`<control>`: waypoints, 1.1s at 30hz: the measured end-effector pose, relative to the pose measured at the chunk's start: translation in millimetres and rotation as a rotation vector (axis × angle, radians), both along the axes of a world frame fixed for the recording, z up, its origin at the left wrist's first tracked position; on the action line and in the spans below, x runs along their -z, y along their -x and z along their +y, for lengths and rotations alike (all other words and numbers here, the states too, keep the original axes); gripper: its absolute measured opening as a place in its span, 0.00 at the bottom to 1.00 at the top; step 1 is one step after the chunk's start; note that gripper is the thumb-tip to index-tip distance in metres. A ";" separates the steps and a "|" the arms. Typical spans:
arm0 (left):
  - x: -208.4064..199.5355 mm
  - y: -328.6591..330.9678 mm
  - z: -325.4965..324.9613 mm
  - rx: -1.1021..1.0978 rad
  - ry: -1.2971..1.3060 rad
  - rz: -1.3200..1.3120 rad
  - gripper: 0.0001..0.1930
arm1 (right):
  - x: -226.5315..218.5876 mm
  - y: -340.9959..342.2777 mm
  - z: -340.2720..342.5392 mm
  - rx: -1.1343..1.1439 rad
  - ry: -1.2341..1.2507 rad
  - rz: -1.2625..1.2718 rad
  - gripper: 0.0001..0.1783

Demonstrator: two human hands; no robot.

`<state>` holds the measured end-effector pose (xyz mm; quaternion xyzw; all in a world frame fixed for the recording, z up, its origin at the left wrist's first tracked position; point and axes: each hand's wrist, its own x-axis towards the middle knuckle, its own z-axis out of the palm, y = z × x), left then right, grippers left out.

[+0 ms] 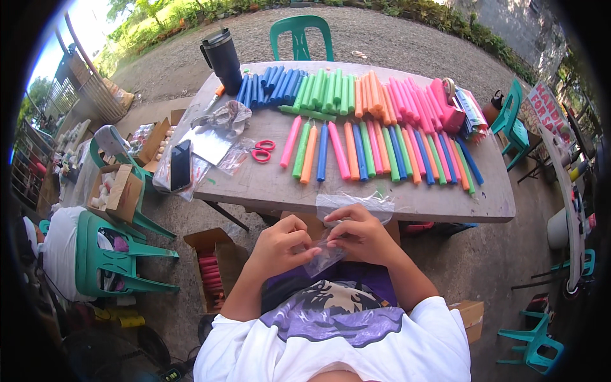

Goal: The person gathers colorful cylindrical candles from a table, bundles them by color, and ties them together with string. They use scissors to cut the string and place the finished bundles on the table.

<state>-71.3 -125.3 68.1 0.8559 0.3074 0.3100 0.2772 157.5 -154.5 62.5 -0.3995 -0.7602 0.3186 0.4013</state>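
Note:
A clear plastic bag (323, 261) hangs between my two hands, over my lap at the table's near edge. My left hand (283, 247) pinches one side of it with curled fingers. The thumb and fingers of my right hand (360, 235) close on its upper part, close beside the left. Behind the hands, more clear plastic (382, 209) lies over the table edge. Farther in, a row of candles (351, 151) in pink, green, orange and blue lies side by side. Behind that row are piles of blue candles (280, 86), green candles (326, 90), orange candles (374, 97) and pink candles (417, 105).
On the table (254, 184) lie red scissors (263, 151), a phone (181, 167) and crumpled plastic; a dark tumbler (223, 60) and a red tape dispenser (452, 119) stand farther back. A carton of red candles (209, 270) sits on the floor at left, near green chairs (111, 261).

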 end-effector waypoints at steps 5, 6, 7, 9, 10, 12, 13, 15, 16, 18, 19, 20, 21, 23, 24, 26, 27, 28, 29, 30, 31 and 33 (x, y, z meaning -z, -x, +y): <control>2.0 5.6 -1.2 0.182 0.083 -0.347 0.11 | 7.9 1.5 10.1 -0.064 0.043 -0.004 0.06; 2.4 8.8 -1.2 0.225 0.117 -0.348 0.12 | 7.3 4.0 9.9 -0.083 0.075 0.019 0.05; 3.6 12.4 -2.2 0.210 0.145 -0.310 0.12 | 5.1 7.5 10.1 -0.107 0.105 0.043 0.05; 7.1 18.4 -4.1 0.179 0.201 -0.234 0.13 | 3.1 12.4 12.7 -0.126 0.128 0.090 0.05; 6.0 18.2 -4.5 0.114 0.176 -0.241 0.13 | 4.3 13.8 15.3 -0.118 0.123 0.112 0.05; 2.1 15.9 -6.4 -0.017 0.124 -0.254 0.13 | 4.6 15.6 20.0 -0.106 0.126 0.162 0.05; 2.5 16.8 -6.5 -0.022 0.166 -0.275 0.14 | 3.7 16.0 22.1 -0.103 0.135 0.189 0.05; 3.7 19.0 -6.7 -0.032 0.252 -0.317 0.15 | 3.6 18.3 25.8 -0.122 0.127 0.207 0.06; 2.3 18.7 -6.2 -0.031 0.228 -0.282 0.15 | 4.6 19.5 27.4 -0.142 0.112 0.196 0.06; -2.2 18.0 -4.0 -0.028 0.180 -0.211 0.15 | 4.1 22.5 29.0 -0.169 0.095 0.168 0.07; -0.1 19.2 -2.1 -0.017 0.112 -0.222 0.15 | 1.3 25.4 28.3 -0.176 0.092 0.152 0.07; 4.1 20.7 0.8 -0.006 0.043 -0.233 0.15 | -1.5 27.9 27.9 -0.183 0.090 0.135 0.08; 6.2 21.9 2.8 0.005 -0.025 -0.244 0.14 | -4.7 29.9 28.5 -0.202 0.049 0.117 0.07; 5.9 23.6 5.4 -0.006 -0.031 -0.238 0.14 | -8.0 33.3 30.9 -0.239 -0.031 0.081 0.05; 5.8 24.6 6.1 -0.012 -0.033 -0.235 0.13 | -7.3 34.5 31.7 -0.239 -0.040 0.076 0.06; 5.5 29.0 1.7 -0.053 0.144 -0.158 0.13 | -6.6 35.7 32.9 -0.235 -0.062 0.065 0.06; 5.7 30.6 0.2 -0.074 0.233 -0.119 0.13 | -6.4 34.9 33.1 -0.225 -0.042 0.073 0.06; 5.7 31.4 1.6 -0.076 0.191 -0.123 0.13 | -6.3 33.6 33.6 -0.216 -0.021 0.082 0.06; 6.0 32.1 3.7 -0.079 0.149 -0.127 0.13 | -6.2 33.4 34.4 -0.209 0.000 0.090 0.06; 7.1 33.1 5.0 -0.082 0.107 -0.131 0.13 | -2.2 34.4 38.1 -0.216 -0.007 0.105 0.07; 10.1 33.3 6.0 -0.092 0.097 -0.164 0.13 | 2.5 34.5 45.0 -0.219 -0.016 0.119 0.09; 17.4 34.9 6.6 -0.115 0.079 -0.231 0.12 | 5.7 38.1 60.8 -0.119 -0.052 0.107 0.13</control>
